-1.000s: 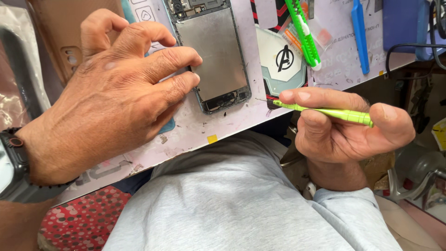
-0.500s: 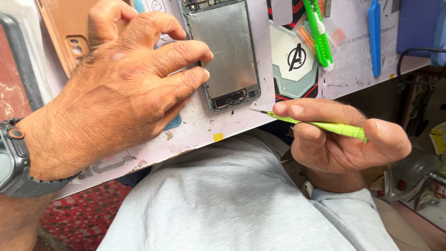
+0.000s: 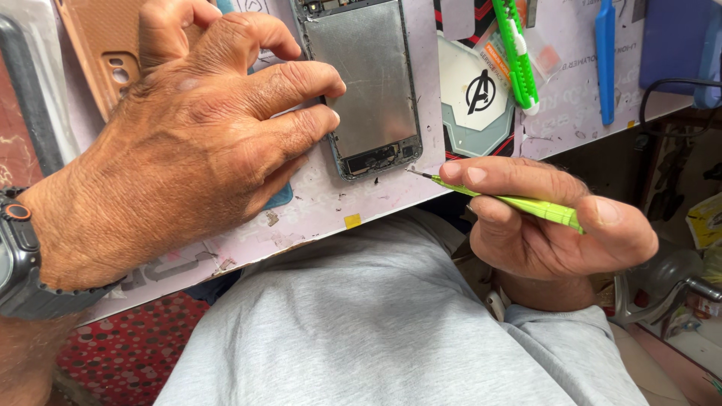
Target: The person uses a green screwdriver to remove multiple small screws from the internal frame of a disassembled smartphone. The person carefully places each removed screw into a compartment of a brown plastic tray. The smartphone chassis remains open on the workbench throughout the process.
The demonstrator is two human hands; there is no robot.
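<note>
Item: opened phone [image 3: 366,83], back cover off, grey metal shield plate showing, lying on the pale work mat [image 3: 331,207] near its front edge, above the person's lap

Left hand [image 3: 173,150]: laid flat over the mat beside the phone, fingers pressed together and slightly curled, the tips of two fingers [image 3: 320,79] bearing on the phone's left edge to pin it; a dark wristwatch [image 3: 19,263] on the wrist

Right hand [image 3: 541,218]: thumb and forefinger pinching a slim lime-green screwdriver [image 3: 519,203], remaining fingers curled under it; the metal tip sits just beside the phone's lower right corner, apart from it as far as can be told

Surroundings: tan phone case [image 3: 101,53] at upper left, green utility knife [image 3: 515,53], blue pry tool [image 3: 605,60], a printed card [image 3: 477,90] (white emblem on grey) right of the phone

Handling note, as a judgement: keep the left fingertips pressing on the frame rather than the plate, bring the tip in upright over the screw head near the bottom board, seat it fully before turning, and turn with light downward pressure so it does not slip across the connectors
</note>
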